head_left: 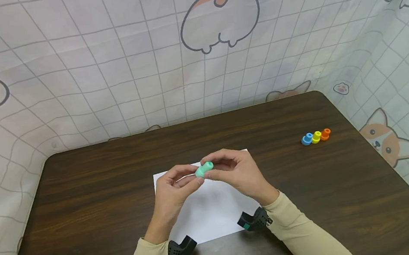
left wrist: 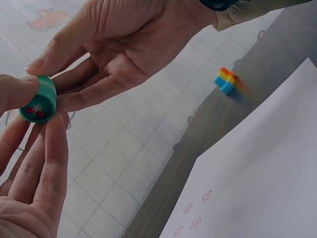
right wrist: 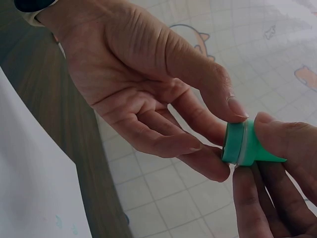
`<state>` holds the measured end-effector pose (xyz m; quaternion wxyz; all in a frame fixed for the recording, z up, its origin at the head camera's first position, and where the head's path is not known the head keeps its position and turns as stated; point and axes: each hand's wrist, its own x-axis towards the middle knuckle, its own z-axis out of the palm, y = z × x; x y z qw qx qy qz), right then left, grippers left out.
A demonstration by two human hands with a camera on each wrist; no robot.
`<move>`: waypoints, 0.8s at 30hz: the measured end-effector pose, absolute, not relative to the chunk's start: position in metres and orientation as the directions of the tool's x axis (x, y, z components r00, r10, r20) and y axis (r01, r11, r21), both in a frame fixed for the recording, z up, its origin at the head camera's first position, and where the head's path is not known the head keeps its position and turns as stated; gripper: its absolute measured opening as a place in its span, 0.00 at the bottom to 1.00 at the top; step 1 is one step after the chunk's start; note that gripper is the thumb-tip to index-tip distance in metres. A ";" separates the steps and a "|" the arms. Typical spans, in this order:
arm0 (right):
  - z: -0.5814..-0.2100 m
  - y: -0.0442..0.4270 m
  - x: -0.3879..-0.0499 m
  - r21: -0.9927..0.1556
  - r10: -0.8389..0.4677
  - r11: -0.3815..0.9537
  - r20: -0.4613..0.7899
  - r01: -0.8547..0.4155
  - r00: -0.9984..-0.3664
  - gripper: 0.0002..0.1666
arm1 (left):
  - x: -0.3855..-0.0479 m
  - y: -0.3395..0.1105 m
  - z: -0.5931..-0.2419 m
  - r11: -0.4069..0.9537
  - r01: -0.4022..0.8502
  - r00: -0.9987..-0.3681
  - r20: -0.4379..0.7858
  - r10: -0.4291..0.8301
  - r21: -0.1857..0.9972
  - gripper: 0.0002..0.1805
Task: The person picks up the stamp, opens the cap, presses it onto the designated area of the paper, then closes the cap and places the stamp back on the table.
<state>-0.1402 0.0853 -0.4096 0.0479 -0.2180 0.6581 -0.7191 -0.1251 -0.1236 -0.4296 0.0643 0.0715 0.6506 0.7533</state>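
Observation:
A small green toy stamp [head_left: 203, 170] is held between both hands above a white sheet of paper [head_left: 212, 213]. My left hand [head_left: 170, 193] pinches its wider end with thumb and fingertips. The narrower end sits between the thumb and fingers of my right hand [head_left: 240, 172]. In the left wrist view, a red cherry picture shows inside the round end of the stamp [left wrist: 45, 91]. Along the wide part of the stamp [right wrist: 246, 144] runs a pale ring, seen in the right wrist view.
Blue [head_left: 306, 139], yellow [head_left: 316, 137] and orange stamps [head_left: 325, 134] stand in a row at the right of the dark wooden table [head_left: 92, 195]. Red prints [left wrist: 195, 221] and faint greenish prints [right wrist: 59, 221] mark the paper. A patterned cloth [head_left: 167, 85] hangs behind.

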 end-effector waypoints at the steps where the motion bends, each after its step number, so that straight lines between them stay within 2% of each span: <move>1: -0.410 0.085 -0.140 -0.968 -0.357 -0.128 0.249 -0.217 -0.900 0.18 | -0.125 -0.124 -0.430 -0.145 -0.003 -0.981 0.025 0.191 0.989 0.16; 13: -0.413 0.085 -0.142 -0.966 -0.367 -0.131 0.258 -0.225 -0.894 0.18 | -0.125 -0.126 -0.429 -0.125 0.010 -0.982 0.033 0.188 0.992 0.17; 24: -0.412 0.084 -0.140 -0.974 -0.367 -0.136 0.218 -0.180 -0.904 0.18 | -0.125 -0.126 -0.429 -0.111 0.054 -0.982 0.073 0.173 0.992 0.20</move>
